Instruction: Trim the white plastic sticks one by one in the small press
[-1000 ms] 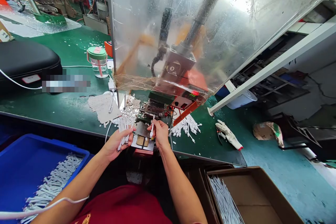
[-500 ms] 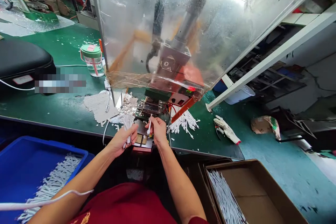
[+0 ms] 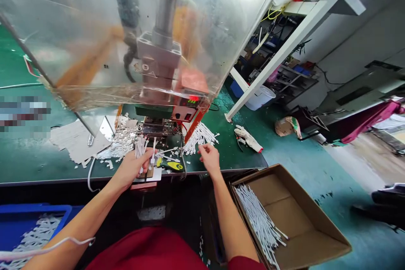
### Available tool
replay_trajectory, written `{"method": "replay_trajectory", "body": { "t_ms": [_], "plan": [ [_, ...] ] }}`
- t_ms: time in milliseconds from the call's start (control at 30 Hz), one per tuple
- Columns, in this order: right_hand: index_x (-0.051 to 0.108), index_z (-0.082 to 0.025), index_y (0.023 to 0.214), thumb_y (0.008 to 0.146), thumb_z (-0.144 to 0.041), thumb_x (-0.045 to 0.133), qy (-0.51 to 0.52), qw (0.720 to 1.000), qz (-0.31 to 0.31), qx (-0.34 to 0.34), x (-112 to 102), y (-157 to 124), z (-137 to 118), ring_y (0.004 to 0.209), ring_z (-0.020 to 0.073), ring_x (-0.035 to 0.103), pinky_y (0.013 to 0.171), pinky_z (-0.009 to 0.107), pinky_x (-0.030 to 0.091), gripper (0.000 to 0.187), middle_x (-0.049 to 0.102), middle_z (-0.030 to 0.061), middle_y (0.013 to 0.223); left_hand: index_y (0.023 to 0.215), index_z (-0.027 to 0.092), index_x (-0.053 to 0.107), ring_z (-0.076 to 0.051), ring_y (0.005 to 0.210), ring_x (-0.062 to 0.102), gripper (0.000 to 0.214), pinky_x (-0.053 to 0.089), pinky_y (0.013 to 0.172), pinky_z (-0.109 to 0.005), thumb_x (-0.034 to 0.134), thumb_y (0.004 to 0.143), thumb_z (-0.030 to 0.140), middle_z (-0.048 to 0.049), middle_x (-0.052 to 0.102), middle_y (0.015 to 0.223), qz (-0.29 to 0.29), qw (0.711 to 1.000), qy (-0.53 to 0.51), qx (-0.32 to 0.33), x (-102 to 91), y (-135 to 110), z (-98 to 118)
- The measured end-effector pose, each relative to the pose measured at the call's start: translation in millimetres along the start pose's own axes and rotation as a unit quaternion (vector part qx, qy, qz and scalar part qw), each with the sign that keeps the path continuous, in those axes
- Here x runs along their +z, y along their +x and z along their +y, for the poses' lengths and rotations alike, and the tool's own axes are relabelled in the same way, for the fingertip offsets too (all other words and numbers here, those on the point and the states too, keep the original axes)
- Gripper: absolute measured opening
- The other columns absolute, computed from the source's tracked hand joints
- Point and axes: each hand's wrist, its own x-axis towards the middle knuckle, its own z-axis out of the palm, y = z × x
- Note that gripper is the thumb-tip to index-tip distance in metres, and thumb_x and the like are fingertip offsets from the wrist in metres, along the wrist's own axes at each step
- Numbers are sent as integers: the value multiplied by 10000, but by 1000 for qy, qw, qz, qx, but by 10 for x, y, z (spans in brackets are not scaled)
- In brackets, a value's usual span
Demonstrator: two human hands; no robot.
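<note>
At the front of the press, my left hand [image 3: 131, 166] is closed around a bundle of thin white strips [image 3: 140, 149] with small square ends. A single white strip [image 3: 153, 152] stands out upright beside its thumb, at the press bed [image 3: 153, 128]; whether the hand grips it is unclear. My right hand [image 3: 209, 159] is off to the right, over the table's front edge, fingers curled together and no strip visible in them. Just beyond it lies a loose pile of white strips [image 3: 200, 137]. A yellow-and-black handled tool [image 3: 171, 165] lies between my hands.
A clear plastic guard [image 3: 95, 59] hangs before the press. White scraps [image 3: 123, 137] and torn cardboard [image 3: 79, 139] lie left. A glove [image 3: 248, 138] lies right. Below stand a blue bin [image 3: 65, 215] and a cardboard box [image 3: 311, 223], both with white strips.
My view has turned right. My right hand has moved away from the press to the right, and the strip it pinched is no longer visible in it. My left hand keeps its bundle.
</note>
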Motion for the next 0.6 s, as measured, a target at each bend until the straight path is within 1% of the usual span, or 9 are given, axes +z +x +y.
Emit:
{"method": "replay_trajectory", "body": {
  "t_ms": [67, 100, 167, 233, 333, 433, 500, 567, 600],
  "plan": [
    [641, -202, 744, 810, -323, 552, -125, 991, 35, -19, -191, 216, 112, 576, 148, 596, 600, 257, 441, 164, 686, 13, 716, 982, 126, 682, -104, 427, 412, 534, 219, 344, -171, 663, 747, 606, 69, 422, 468, 4, 1000, 5, 0, 11, 16, -4],
    [645, -203, 739, 814, -299, 538, -179, 983, 41, -26, -240, 311, 140, 637, 162, 612, 639, 262, 434, 163, 686, 20, 724, 968, 130, 682, -104, 428, 412, 527, 223, 344, -170, 659, 750, 609, 69, 419, 468, 5, 1000, 5, 1, 17, 26, -8],
    [646, -203, 733, 819, -288, 528, -254, 966, 34, -29, -255, 462, 156, 732, 185, 622, 675, 264, 413, 169, 686, 39, 740, 928, 138, 677, -106, 427, 418, 506, 223, 344, -168, 659, 749, 611, 69, 417, 467, 8, 1000, 5, 0, 27, 51, -18],
    [642, -202, 720, 807, -286, 545, -283, 959, 25, -15, -212, 568, 144, 776, 199, 621, 678, 263, 398, 155, 688, 59, 761, 863, 148, 659, -102, 416, 412, 470, 214, 344, -167, 668, 743, 602, 73, 407, 459, 7, 1000, -1, 0, 27, 69, -25],
    [621, -199, 660, 745, -216, 568, -273, 962, 18, 7, -165, 676, 129, 783, 207, 621, 662, 258, 382, 101, 686, 75, 754, 784, 164, 617, -92, 395, 384, 426, 193, 347, -167, 681, 738, 583, 84, 379, 445, -1, 1000, -12, 5, 3, 46, -8],
    [574, -197, 556, 671, -174, 576, -245, 969, -1, 19, -212, 740, 119, 690, 192, 609, 605, 246, 364, 117, 643, 54, 621, 759, 165, 609, -91, 396, 382, 417, 197, 357, -170, 679, 748, 576, 76, 399, 436, -37, 999, 15, 5, -51, -57, 53],
    [550, -196, 510, 645, -188, 576, -214, 976, -33, 26, -274, 744, 100, 575, 163, 567, 541, 235, 349, 138, 589, 25, 523, 765, 162, 619, -93, 411, 392, 418, 216, 367, -173, 664, 766, 578, 65, 427, 441, -47, 998, 34, 19, -104, -140, 102],
    [555, -190, 520, 646, -217, 566, -175, 981, -78, 33, -329, 708, 72, 464, 128, 495, 471, 226, 332, 129, 569, 7, 486, 786, 163, 627, -93, 436, 404, 415, 234, 381, -172, 645, 787, 578, 62, 435, 457, -24, 998, 30, 46, -163, -205, 140],
    [564, -186, 548, 650, -228, 558, -158, 982, -102, 34, -350, 677, 57, 425, 112, 460, 441, 222, 326, 110, 584, 5, 497, 797, 163, 631, -93, 445, 405, 412, 237, 386, -172, 641, 793, 575, 64, 432, 463, -13, 998, 26, 55, -189, -228, 150]
  ]
}}
